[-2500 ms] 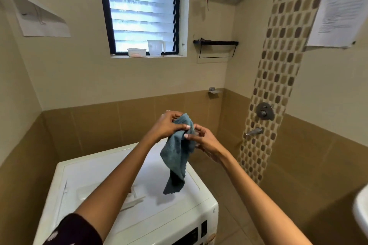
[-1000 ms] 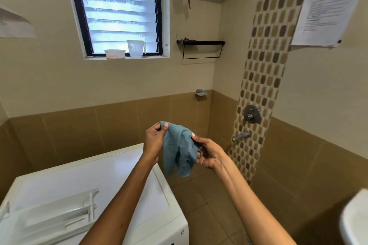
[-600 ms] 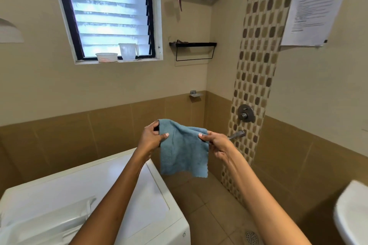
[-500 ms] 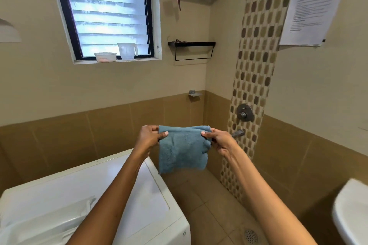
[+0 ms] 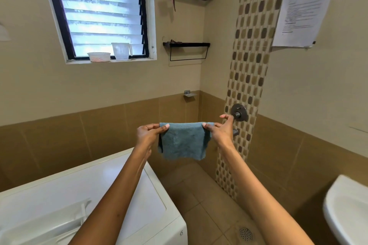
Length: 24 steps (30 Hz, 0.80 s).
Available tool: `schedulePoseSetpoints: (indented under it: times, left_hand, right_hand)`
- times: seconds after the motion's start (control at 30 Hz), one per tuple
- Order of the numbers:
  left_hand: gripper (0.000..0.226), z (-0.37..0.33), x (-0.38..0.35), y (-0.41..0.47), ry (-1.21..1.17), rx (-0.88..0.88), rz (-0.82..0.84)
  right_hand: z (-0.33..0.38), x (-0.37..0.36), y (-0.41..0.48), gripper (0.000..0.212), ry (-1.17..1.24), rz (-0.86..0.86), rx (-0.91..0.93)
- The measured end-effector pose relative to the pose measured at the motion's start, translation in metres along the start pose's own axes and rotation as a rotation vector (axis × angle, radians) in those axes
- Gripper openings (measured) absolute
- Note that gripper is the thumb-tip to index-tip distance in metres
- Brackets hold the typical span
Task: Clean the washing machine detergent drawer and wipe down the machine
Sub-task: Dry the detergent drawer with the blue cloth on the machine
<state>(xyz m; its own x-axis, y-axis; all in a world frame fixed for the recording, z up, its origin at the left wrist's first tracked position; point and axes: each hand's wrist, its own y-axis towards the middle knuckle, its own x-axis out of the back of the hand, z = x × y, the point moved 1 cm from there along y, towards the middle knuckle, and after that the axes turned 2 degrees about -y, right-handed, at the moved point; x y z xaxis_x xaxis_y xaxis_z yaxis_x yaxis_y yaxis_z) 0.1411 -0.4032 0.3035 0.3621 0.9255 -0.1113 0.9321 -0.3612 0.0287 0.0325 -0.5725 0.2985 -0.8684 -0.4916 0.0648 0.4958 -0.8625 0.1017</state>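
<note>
I saw both hands raised ahead of me, holding a blue cloth [image 5: 184, 141] stretched between them in the air. The left hand [image 5: 150, 132] pinched the cloth's upper left corner between thumb and fingers. The right hand [image 5: 220, 130] pinched the upper right corner the same way, and the cloth hung below them.

Below and left of the left hand sat the white washing machine [image 5: 139, 195]. The white detergent drawer [image 5: 45, 226] lay on its top surface, well apart from both hands.

Just behind the right hand, a round metal shower valve [image 5: 239, 112] was fixed to the wall, and the hand partly hid a spout [image 5: 236, 131] under it. Below that hand was a round floor drain [image 5: 246, 234], and a white sink [image 5: 346, 209] stood low to its right.

High above the left hand was a louvred window [image 5: 99, 12], with a bowl [image 5: 99, 56] and a clear jug [image 5: 121, 51] at its foot.
</note>
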Motion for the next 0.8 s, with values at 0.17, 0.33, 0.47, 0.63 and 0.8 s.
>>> schedulePoseSetpoints:
  times: [0.17,0.33,0.47,0.63,0.8]
  left_hand:
    - [0.007,0.005,-0.001,0.001,-0.072,-0.026,0.035]
    - [0.011,0.01,-0.001,0.005,0.016,-0.197,0.051]
    - [0.046,0.014,0.001,0.003,0.167,-0.229,0.17]
    - [0.08,0.021,0.0,-0.001,0.391,-0.215,0.274]
    - [0.074,0.015,-0.002,0.0,0.248,-0.176,0.308]
  right_hand:
    - [0.006,0.0,-0.005,0.026,0.075,0.123,0.142]
    - [0.004,0.0,-0.009,0.025,0.043,0.249,0.279]
    - [0.004,0.005,-0.009,0.06,-0.016,0.386,0.268]
    - [0.002,0.008,-0.003,0.063,-0.105,0.232,0.164]
    - [-0.005,0.011,0.002,0.047,0.18,0.27,-0.295]
